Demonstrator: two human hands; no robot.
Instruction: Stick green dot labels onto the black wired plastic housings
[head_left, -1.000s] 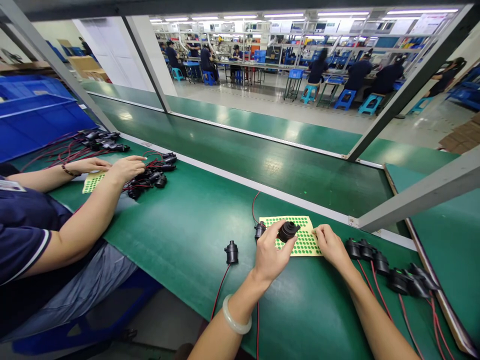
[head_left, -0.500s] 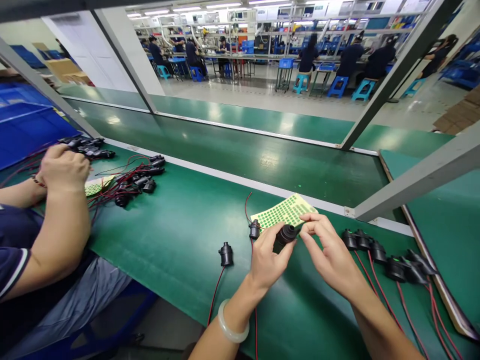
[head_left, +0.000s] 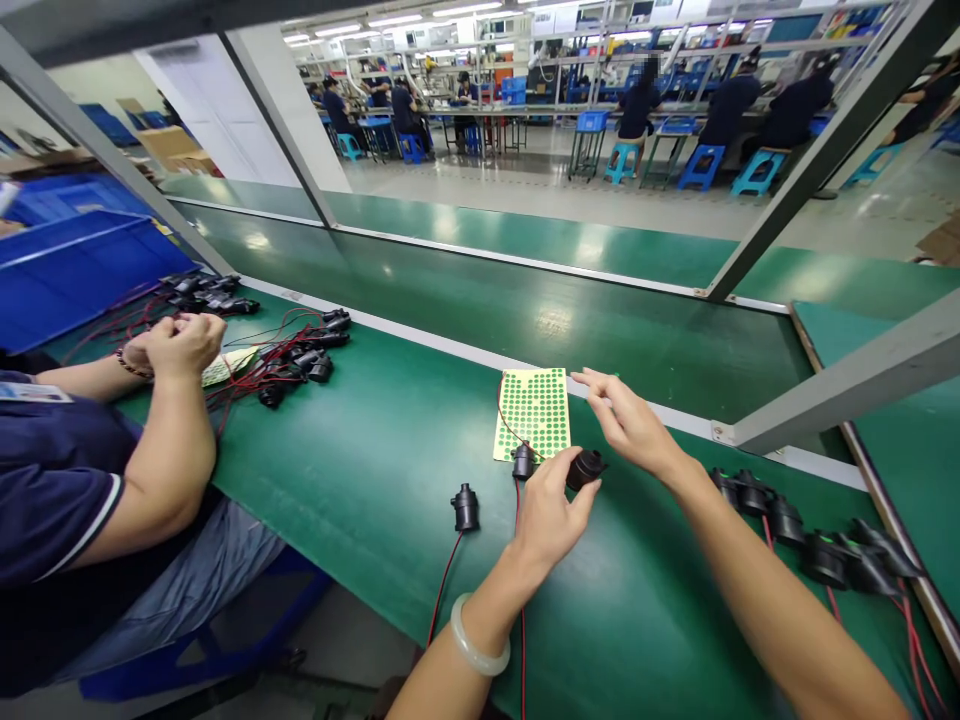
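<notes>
My left hand [head_left: 550,512] grasps a black part [head_left: 585,468]; my right hand [head_left: 636,428], fingers parted, hovers beside a green-dotted sheet [head_left: 534,415].

The left hand [head_left: 551,515] grips a black cylinder [head_left: 586,468] between thumb and fingers, near the right corner of a pale sheet of green dots [head_left: 536,410]. The right hand [head_left: 628,425] is raised just right of the sheet, thumb and fingers parted. A wired black part [head_left: 523,461] sits at the sheet's near edge; another black part [head_left: 466,509] stands left of it on the green bench [head_left: 375,440]. More black parts [head_left: 784,520] line the right side; at left, a co-worker's hands [head_left: 184,342] are together beside a tangled pile [head_left: 307,363]
</notes>
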